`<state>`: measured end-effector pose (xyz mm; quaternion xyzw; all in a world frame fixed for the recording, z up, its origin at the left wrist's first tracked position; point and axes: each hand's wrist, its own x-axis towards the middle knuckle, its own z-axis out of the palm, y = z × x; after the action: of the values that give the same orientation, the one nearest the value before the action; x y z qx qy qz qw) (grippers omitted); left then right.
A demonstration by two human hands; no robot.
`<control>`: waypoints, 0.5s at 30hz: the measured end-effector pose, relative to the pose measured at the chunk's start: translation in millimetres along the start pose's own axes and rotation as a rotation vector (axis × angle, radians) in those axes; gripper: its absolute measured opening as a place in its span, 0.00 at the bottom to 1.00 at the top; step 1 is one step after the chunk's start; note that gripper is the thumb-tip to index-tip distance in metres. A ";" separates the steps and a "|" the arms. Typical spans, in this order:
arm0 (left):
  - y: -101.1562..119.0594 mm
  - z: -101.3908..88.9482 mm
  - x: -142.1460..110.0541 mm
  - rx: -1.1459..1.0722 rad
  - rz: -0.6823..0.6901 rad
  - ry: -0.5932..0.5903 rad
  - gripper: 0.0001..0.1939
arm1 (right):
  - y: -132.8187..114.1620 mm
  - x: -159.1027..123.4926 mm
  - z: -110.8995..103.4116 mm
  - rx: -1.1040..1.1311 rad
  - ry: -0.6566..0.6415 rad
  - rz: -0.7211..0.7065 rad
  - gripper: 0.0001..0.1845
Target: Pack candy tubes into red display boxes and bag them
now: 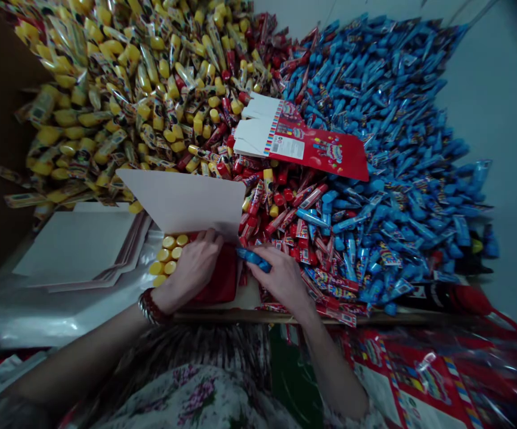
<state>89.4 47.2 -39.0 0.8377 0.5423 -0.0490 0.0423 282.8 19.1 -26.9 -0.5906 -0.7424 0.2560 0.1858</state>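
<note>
Flowery shirt cloth [186, 399] was nearest. Past it, the right hand [282, 280] pinched a blue candy tube [253, 259]. The left hand [195, 268] held a red box [220, 277] with yellow-capped tubes [166, 256] inside and a white flap [182, 202] up. Yellow candy [106, 101] and blue candy [387, 119] were heaped high, with hardly any room left. A wooden table edge [240, 317] ran just below the hands. Flat white cards [79, 250] lay left. Red cards [419, 381] near right looked blurry and cut off.

Raised white carton flap [182, 202] is overhanging the left hand [193, 268]; heaped candy tubes [312, 220] are blocking the right hand's [282, 280] forward passage.
</note>
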 end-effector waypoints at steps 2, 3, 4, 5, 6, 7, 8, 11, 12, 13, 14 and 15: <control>-2.0 1.6 2.9 -0.013 0.004 -0.016 0.10 | -1.4 6.8 6.9 -0.128 -0.055 0.008 0.16; -2.8 2.7 3.3 -0.019 0.007 -0.022 0.10 | -3.0 9.3 10.0 -0.197 -0.081 0.009 0.17; -3.4 3.7 3.2 -0.024 0.014 -0.025 0.09 | -5.2 11.1 12.6 -0.270 -0.108 0.006 0.18; -3.8 4.4 3.0 -0.027 0.023 -0.031 0.08 | -8.2 12.5 14.7 -0.345 -0.137 0.001 0.19; -3.9 4.7 3.0 -0.030 0.033 -0.041 0.09 | -11.9 13.6 16.3 -0.418 -0.164 -0.006 0.19; -4.0 4.7 3.4 -0.034 0.041 -0.055 0.09 | -16.3 14.7 17.3 -0.485 -0.189 -0.017 0.19; -4.2 4.3 4.5 -0.041 0.049 -0.068 0.10 | -21.0 16.0 17.8 -0.541 -0.205 -0.034 0.18; -7.2 2.5 11.8 -0.071 0.056 -0.097 0.13 | -35.1 22.4 16.2 -0.648 -0.227 -0.088 0.19; -9.1 1.8 15.2 -0.087 0.067 -0.098 0.13 | -39.1 25.6 14.9 -0.663 -0.240 -0.112 0.19; -11.3 1.0 18.5 -0.105 0.083 -0.096 0.13 | -42.6 29.2 13.4 -0.672 -0.261 -0.138 0.18; -13.7 0.1 21.7 -0.124 0.105 -0.095 0.13 | -45.6 33.2 11.6 -0.676 -0.291 -0.163 0.18; -16.2 -0.9 24.4 -0.139 0.131 -0.095 0.13 | -48.1 37.4 9.8 -0.679 -0.330 -0.181 0.18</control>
<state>84.6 76.0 -41.5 0.8631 0.4858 -0.0482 0.1294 230.9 45.7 -6.9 -0.5014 -0.8539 0.0698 -0.1204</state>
